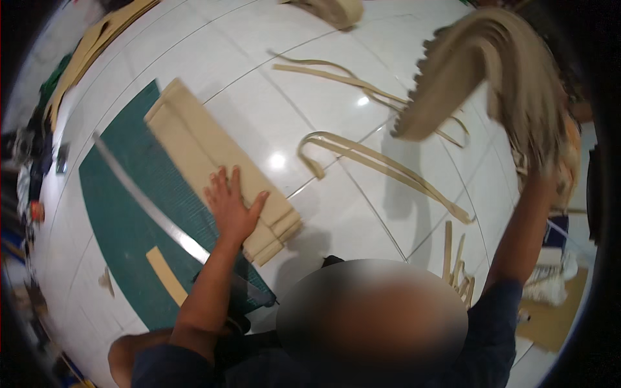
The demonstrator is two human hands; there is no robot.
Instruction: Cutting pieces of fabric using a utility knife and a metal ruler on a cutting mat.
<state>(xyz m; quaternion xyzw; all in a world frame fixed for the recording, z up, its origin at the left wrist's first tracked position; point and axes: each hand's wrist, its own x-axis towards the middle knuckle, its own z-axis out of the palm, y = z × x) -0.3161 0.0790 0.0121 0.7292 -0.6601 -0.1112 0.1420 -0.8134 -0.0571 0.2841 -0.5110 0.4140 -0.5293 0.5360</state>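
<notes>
My left hand point(234, 205) lies flat with spread fingers on a long folded stack of tan sheet material point(197, 139), leather or cloth, I cannot tell which. That stack rests partly on a green cutting mat point(119, 213) and partly on the floor. Raised at the upper right, my right hand point(544, 173) is closed on the lower end of a thick bundle of brown strips point(517, 77). The bundle bends over in an arch, and motion blurs it and the fingers. A metal ruler point(152, 210) lies across the mat, its near end passing under my left forearm.
Loose tan strips point(381, 165) lie on the white tiled floor point(259, 110), with shorter strips point(458, 268) near my right arm. A small tan piece point(165, 275) is on the mat. A tan roll point(339, 11) stands far off; tan sheets point(97, 42) lie far left.
</notes>
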